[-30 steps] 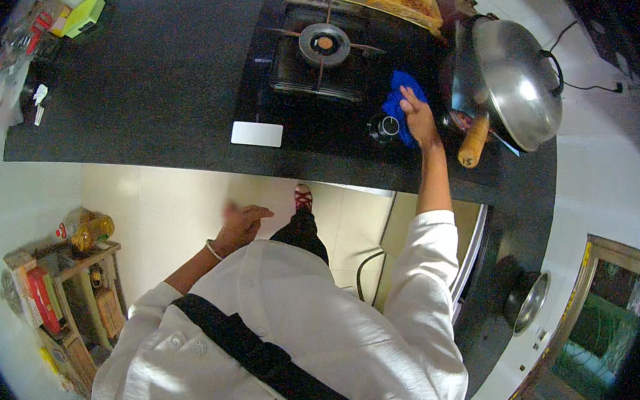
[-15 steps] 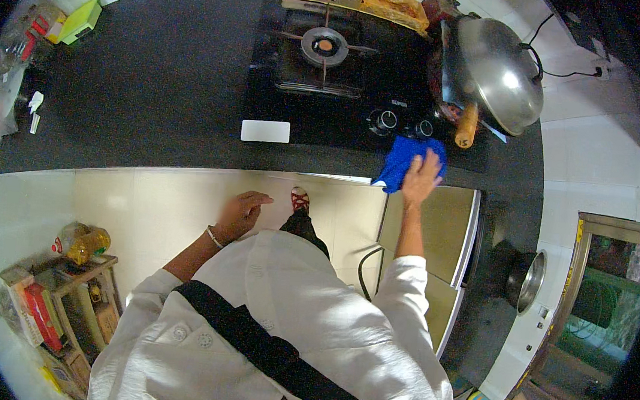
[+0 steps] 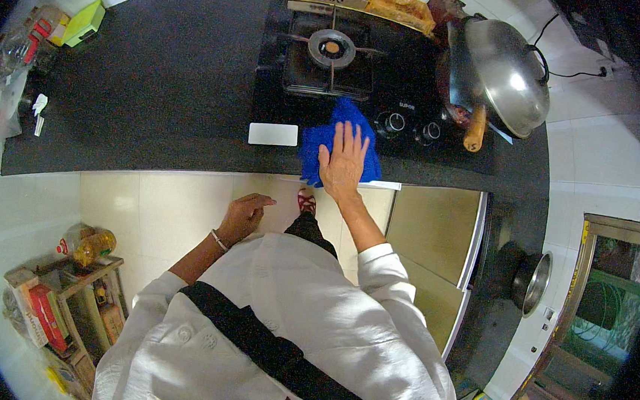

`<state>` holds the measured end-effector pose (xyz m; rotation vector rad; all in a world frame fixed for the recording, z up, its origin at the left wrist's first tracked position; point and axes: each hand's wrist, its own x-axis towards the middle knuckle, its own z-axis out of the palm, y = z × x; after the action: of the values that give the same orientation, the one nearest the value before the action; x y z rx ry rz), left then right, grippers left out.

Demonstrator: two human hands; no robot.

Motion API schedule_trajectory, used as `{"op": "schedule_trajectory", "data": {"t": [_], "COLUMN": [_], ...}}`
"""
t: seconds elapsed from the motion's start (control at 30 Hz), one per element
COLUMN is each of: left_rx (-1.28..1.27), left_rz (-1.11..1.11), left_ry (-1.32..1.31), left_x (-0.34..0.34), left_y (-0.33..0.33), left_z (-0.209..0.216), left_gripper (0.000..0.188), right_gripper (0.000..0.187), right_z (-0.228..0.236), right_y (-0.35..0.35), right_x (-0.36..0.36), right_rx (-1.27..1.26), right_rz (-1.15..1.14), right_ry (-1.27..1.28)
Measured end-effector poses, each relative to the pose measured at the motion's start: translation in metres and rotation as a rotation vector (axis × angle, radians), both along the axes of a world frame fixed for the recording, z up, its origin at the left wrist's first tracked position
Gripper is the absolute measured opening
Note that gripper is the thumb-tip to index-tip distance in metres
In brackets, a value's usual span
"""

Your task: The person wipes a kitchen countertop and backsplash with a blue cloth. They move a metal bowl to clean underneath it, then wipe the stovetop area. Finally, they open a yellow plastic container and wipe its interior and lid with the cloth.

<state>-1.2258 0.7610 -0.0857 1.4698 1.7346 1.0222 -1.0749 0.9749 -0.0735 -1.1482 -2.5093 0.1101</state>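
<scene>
Since the earlier frame, the right hand (image 3: pixel 345 166) and the blue cloth (image 3: pixel 313 148) have moved left, from in front of the knobs to a place just right of the white card, while the left hand (image 3: pixel 245 217) has stayed off the counter (image 3: pixel 156 82). At the far left, a green box (image 3: pixel 85 23) stands at the counter's end, well apart from the work. The left hand hangs before the body, above the floor, with its fingers loosely curled; its palm is hidden, so whether it holds anything cannot be told. Above it, the white card (image 3: pixel 272 134) lies at the front left of the hob (image 3: pixel 270 91). Next comes the cloth, spread from below the burner (image 3: pixel 332 48) down to the counter's front edge, with the right hand flat upon it, fingers spread, pressing rather than gripping. The step in hand looks like a wipe along the front of the hob. To the cloth's right stand the two knobs, the nearer (image 3: pixel 391 123) and the farther (image 3: pixel 429 133), then a wooden handle (image 3: pixel 475 129) and a domed lid (image 3: pixel 506 75). A further stroke leftward would call for lifting the card or steering round it; the free left hand could take it. Near the front edge, the palm should keep the cloth pinned so that it does not slip over.
</scene>
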Motion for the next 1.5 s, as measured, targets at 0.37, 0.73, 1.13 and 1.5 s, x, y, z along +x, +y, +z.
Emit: {"op": "schedule_trajectory", "data": {"t": [0.37,0.73,1.13,1.5], "left_rx": [0.085,0.074,0.12,0.087], "left_rz": [0.151,0.183,0.366,0.623], "left_ry": [0.077,0.01,0.028,-0.017], "left_x": [-0.012,-0.013,-0.014,-0.041], "left_y": [-0.021,0.0,-0.04,-0.098], "left_z": [0.0,0.021,0.0,-0.005], "left_gripper": [0.032,0.029,0.03,0.03], "right_gripper": [0.078,0.059,0.063,0.057], "right_z": [0.008,0.025,0.023,-0.014], "right_y": [0.008,-0.016,-0.023,0.045], "right_x": [-0.013,-0.107,-0.102,-0.26], "right_rx": [0.057,-0.025,-0.069,0.088], "right_rz": [0.123,0.628,0.473,0.106], "right_ry": [-0.099,-0.046,-0.096,-0.098]}}
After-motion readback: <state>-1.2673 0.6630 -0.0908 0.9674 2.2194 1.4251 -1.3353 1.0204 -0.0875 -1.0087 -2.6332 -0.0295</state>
